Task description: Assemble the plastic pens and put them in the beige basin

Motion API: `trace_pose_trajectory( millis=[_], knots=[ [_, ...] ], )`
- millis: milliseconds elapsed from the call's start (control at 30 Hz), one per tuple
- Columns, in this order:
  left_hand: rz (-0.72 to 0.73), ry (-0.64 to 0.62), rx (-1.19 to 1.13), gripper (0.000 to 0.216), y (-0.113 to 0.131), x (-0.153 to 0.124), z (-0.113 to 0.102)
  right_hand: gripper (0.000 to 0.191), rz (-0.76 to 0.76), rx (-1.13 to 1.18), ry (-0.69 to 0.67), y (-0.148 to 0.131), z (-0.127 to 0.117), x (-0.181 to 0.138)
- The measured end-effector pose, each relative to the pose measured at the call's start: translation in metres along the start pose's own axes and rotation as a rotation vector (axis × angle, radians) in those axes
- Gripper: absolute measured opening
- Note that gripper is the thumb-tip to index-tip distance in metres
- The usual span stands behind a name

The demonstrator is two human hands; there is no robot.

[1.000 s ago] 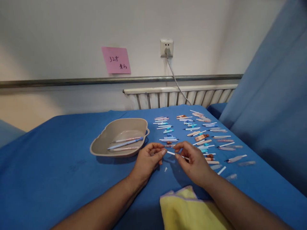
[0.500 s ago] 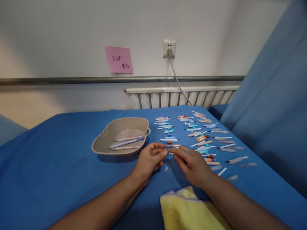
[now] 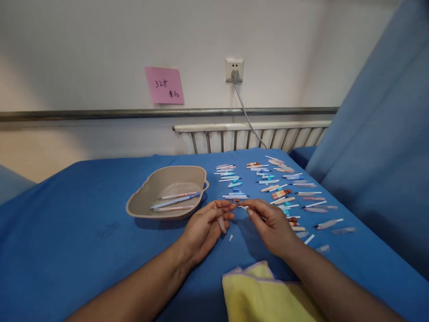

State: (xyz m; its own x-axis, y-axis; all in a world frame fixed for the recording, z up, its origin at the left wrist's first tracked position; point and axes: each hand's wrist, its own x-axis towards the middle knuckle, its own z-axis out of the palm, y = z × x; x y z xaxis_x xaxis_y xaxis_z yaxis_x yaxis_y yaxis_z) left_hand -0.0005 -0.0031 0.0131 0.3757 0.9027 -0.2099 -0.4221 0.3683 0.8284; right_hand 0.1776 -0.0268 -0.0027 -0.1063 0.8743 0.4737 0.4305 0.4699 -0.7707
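Note:
My left hand [image 3: 206, 226] is pinched shut, its thumb and forefinger meeting the tips of my right hand [image 3: 271, 226] above the blue cloth. A translucent pen barrel [image 3: 221, 223] hangs from my left fingers. My right hand is closed on a thin white refill [image 3: 241, 206] whose tip points at my left fingertips. A tiny white piece [image 3: 231, 238] lies on the cloth just below both hands.
A beige tray [image 3: 140, 202] with three pens lies left of my hands. Several pen parts [image 3: 281, 194] lie in rows to the right. A yellow cloth [image 3: 264, 293] lies near me. Blue fabric rises at the right; a socket and cable sit on the wall.
My hands have closed together, and the refill tip moved left to my left fingertips. The translucent barrel now shows hanging below my left fingers.

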Motion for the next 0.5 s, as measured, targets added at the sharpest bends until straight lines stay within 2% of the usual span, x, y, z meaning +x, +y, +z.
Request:
trace_pose_trajectory(
  millis=[133, 300, 500],
  knots=[
    [0.015, -0.017, -0.035, 0.016, -0.001, 0.0, 0.002, 0.027, 0.006, 0.067, 0.0, -0.002, -0.001, 0.001],
    [0.084, 0.093, 0.083, 0.022, -0.001, 0.0, 0.003, 0.025, 0.077, 0.094, 0.007, -0.005, -0.001, -0.001],
    [0.219, 0.151, -0.068, 0.018, 0.016, 0.0, 0.003, 0.025, 0.118, 0.135, -0.024, -0.006, -0.002, -0.003]
  ],
)
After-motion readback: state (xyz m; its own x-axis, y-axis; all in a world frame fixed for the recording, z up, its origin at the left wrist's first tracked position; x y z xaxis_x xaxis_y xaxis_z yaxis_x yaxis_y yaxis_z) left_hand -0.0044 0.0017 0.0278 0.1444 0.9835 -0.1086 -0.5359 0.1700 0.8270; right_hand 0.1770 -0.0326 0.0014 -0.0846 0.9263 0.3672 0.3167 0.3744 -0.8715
